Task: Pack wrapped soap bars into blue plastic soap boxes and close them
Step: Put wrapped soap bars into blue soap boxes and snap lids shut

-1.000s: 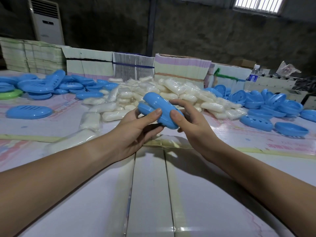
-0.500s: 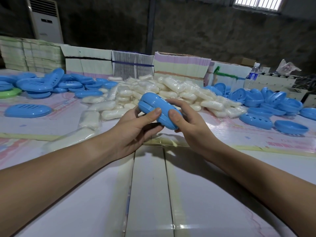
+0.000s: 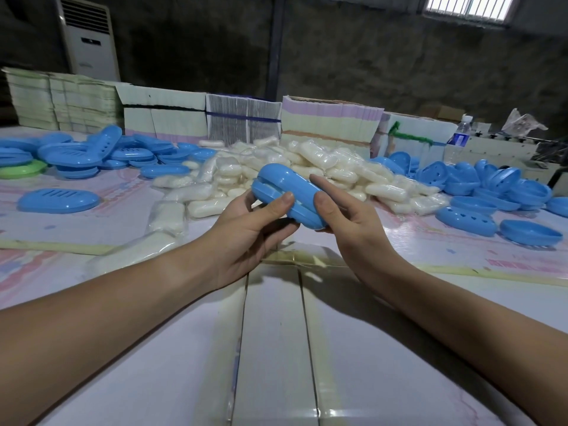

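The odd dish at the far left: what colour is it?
Green dish, seen in the head view.

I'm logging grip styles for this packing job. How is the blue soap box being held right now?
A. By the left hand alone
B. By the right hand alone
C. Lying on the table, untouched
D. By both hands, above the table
D: the left hand and right hand both grip the blue soap box, thumbs on its near side, lifted off the table.

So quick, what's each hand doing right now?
Left hand: grips the blue soap box.
Right hand: grips the same box's other end.
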`<state>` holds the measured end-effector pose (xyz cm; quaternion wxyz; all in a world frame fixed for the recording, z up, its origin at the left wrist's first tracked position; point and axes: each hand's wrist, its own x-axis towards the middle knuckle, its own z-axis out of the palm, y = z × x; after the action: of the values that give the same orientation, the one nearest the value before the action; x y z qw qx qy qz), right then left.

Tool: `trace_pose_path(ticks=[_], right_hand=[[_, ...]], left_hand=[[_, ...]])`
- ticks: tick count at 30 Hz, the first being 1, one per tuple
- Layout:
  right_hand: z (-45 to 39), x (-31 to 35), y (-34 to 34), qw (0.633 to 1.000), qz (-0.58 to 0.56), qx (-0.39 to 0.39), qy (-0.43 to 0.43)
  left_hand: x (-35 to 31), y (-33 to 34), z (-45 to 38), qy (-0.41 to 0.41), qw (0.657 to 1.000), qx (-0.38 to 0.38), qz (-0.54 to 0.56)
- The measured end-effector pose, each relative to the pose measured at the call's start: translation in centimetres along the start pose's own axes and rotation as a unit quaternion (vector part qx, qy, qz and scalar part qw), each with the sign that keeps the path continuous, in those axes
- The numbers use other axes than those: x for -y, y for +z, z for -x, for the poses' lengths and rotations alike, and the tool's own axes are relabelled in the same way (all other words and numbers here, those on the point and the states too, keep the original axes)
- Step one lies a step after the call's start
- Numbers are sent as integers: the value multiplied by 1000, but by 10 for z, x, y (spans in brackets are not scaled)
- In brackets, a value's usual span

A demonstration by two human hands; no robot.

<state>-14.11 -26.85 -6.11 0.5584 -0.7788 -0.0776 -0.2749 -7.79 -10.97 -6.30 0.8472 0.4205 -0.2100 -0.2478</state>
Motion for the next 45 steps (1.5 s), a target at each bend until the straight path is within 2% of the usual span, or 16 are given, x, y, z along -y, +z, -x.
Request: trace_pose_path(ticks=[7, 17, 35, 41, 45], right_hand=[[-1, 1, -1, 1000, -1, -18, 19], [2, 2, -3, 1000, 27, 9, 1], [0, 5, -18, 987, 34, 150, 37], [1, 8, -10, 984, 72, 160, 26], [4, 11, -10, 983, 54, 173, 11]], left_hand=[[-1, 0, -2, 13, 1000, -10, 21], [1, -2, 0, -2, 1000, 6, -18], [-2, -4, 2, -46, 990, 54, -120], [1, -3, 0, -46, 986, 61, -150], [1, -5, -2, -51, 983, 69, -160]])
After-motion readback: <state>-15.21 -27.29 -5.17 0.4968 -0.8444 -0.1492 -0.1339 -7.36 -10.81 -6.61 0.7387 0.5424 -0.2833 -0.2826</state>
